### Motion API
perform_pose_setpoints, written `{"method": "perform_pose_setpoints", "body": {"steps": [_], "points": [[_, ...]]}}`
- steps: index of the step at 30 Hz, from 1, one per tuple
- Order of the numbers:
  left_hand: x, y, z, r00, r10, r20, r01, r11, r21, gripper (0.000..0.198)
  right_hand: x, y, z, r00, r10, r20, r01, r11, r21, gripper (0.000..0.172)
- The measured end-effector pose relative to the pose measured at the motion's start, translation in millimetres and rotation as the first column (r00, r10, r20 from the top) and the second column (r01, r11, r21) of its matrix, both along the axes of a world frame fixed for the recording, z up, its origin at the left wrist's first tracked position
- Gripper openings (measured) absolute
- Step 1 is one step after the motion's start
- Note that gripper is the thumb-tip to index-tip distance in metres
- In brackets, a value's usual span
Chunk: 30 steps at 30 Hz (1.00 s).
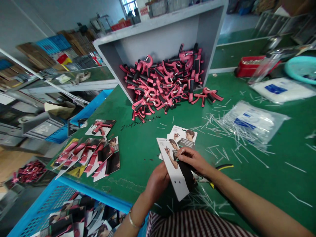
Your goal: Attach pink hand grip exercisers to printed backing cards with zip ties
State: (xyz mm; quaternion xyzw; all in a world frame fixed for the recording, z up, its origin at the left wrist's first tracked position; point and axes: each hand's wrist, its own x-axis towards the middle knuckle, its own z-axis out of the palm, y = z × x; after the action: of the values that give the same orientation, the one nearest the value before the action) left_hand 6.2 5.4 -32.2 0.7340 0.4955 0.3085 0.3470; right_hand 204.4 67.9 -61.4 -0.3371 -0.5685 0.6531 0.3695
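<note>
My left hand (pixel 156 182) grips the lower edge of a white printed backing card (pixel 170 164), which carries a photo of a person's arm and a black hand grip fixed to it. My right hand (pixel 191 161) pinches a thin plastic tie (pixel 180 155) at the card's face. More printed cards (pixel 182 136) lie just beyond my fingers. A heap of pink-and-black hand grippers (pixel 163 82) sits farther off on the green workbench (pixel 138 154). Carded grippers (pixel 106 158) lie to the left. My forearms hide the bench's near edge.
Loose white ties litter the bench around a clear bag of ties (pixel 249 123). Yellow-handled pliers (pixel 223 167) lie right of my hands. A blue crate (pixel 49 207) of cards stands at lower left. A grey shelf unit (pixel 158 36) stands behind the heap.
</note>
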Motion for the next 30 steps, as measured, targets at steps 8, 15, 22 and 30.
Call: {"method": "perform_pose_setpoints", "body": {"steps": [8, 15, 22, 30], "points": [[3.9, 4.2, -10.6, 0.995, 0.101, 0.021, -0.099, 0.993, -0.069, 0.022, 0.8, -3.9, 6.7, 0.986, -0.005, 0.166, -0.034, 0.974, 0.225, 0.018], [-3.7, -5.0, -8.7, 0.998, 0.053, 0.023, -0.052, 0.998, -0.043, 0.027, -3.0, -7.6, 13.7, 0.982, 0.01, 0.191, -0.067, 0.953, 0.296, 0.013], [-12.3, -17.1, -17.6, 0.991, 0.123, 0.056, -0.115, 0.987, -0.116, 0.023, -5.1, -11.8, 17.0, 0.973, 0.066, 0.222, -0.16, 0.885, 0.437, 0.019], [-17.9, -25.9, -15.4, 0.979, 0.154, 0.131, -0.14, 0.984, -0.108, 0.019, -10.6, -16.1, 17.9, 0.953, 0.057, 0.299, -0.205, 0.846, 0.492, 0.012]]}}
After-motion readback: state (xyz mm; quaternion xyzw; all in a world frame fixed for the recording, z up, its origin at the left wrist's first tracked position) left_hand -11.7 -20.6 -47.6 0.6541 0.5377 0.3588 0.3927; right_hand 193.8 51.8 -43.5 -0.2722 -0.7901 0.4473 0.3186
